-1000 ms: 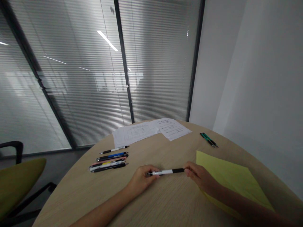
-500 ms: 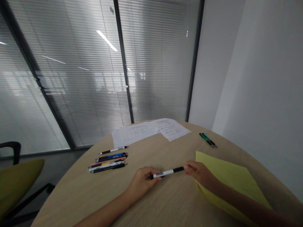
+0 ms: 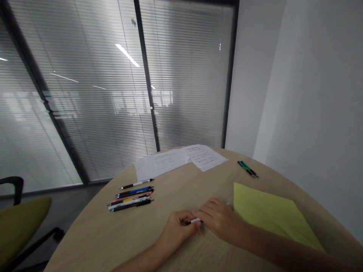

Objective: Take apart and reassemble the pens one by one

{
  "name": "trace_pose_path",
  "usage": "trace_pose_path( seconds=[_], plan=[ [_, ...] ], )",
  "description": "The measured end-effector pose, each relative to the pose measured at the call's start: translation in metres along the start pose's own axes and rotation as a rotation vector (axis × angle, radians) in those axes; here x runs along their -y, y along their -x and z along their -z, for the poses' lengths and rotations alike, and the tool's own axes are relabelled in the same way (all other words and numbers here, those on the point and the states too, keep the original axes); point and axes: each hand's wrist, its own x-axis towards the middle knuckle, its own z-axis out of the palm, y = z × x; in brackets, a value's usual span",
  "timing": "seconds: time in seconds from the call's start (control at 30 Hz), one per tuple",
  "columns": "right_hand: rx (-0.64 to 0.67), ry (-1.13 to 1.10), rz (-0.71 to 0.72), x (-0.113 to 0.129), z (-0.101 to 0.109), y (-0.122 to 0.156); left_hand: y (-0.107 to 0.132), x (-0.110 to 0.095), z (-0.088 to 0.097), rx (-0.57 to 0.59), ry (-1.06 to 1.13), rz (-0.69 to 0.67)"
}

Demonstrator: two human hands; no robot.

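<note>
In the head view my left hand (image 3: 181,224) is closed around one end of a pen (image 3: 195,220), with thumb and fingers pinching it low over the table. Only a short stretch of its white barrel shows. My right hand (image 3: 217,217) lies over the rest of the pen, fingers curled together and touching the left fingertips. A small pale tip pokes out just beyond the right knuckles, too blurred to make out well. To the left lies a row of several pens (image 3: 132,200), and a white and black pen (image 3: 137,184) sits slightly apart behind them.
A yellow sheet (image 3: 272,211) lies under and beside my right forearm. Printed papers (image 3: 161,163) rest at the table's far edge, with two green and black pens (image 3: 248,169) at the right. A green chair (image 3: 25,223) stands left of the round table (image 3: 93,230).
My right hand has moved left along the pen, from its far end to against my left hand, covering most of the barrel. My left hand has shifted slightly right and nearer.
</note>
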Motion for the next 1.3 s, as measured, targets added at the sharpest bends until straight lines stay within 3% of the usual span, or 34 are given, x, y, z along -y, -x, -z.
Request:
trace_pose_path(
  seconds=[0.07,0.17,0.27,0.33,0.43,0.53,0.7,0.87,1.03,1.3],
  plan=[
    [0.006,-0.064,-0.069,-0.005,-0.001,0.003,0.001,-0.001,0.004,0.004,-0.057,-0.037],
    [-0.057,-0.299,-0.308,-0.021,0.001,0.009,-0.001,-0.001,0.011,0.012,-0.176,-0.128],
    [-0.158,-0.766,-0.592,-0.042,0.003,0.011,-0.005,0.004,0.021,-0.003,-0.396,-0.209],
    [-0.226,-1.152,-0.708,-0.054,0.005,0.010,-0.009,0.009,0.028,-0.016,-0.616,-0.288],
    [-0.339,-1.586,-0.751,-0.063,0.010,0.005,-0.015,0.019,0.039,0.015,-0.885,-0.409],
    [-0.420,-1.848,-0.808,-0.068,0.015,0.003,-0.019,0.029,0.046,0.041,-1.021,-0.403],
    [-0.335,-2.239,-0.826,-0.080,0.020,0.009,-0.022,0.039,0.047,0.090,-1.084,-0.305],
    [-0.244,-2.401,-0.734,-0.089,0.022,0.016,-0.022,0.037,0.046,0.093,-1.088,-0.275],
    [-0.269,-2.435,-0.677,-0.090,0.020,0.017,-0.021,0.033,0.044,0.096,-1.096,-0.265],
    [-0.236,-2.395,-0.755,-0.088,0.020,0.016,-0.021,0.032,0.044,0.096,-1.082,-0.268]
  ],
)
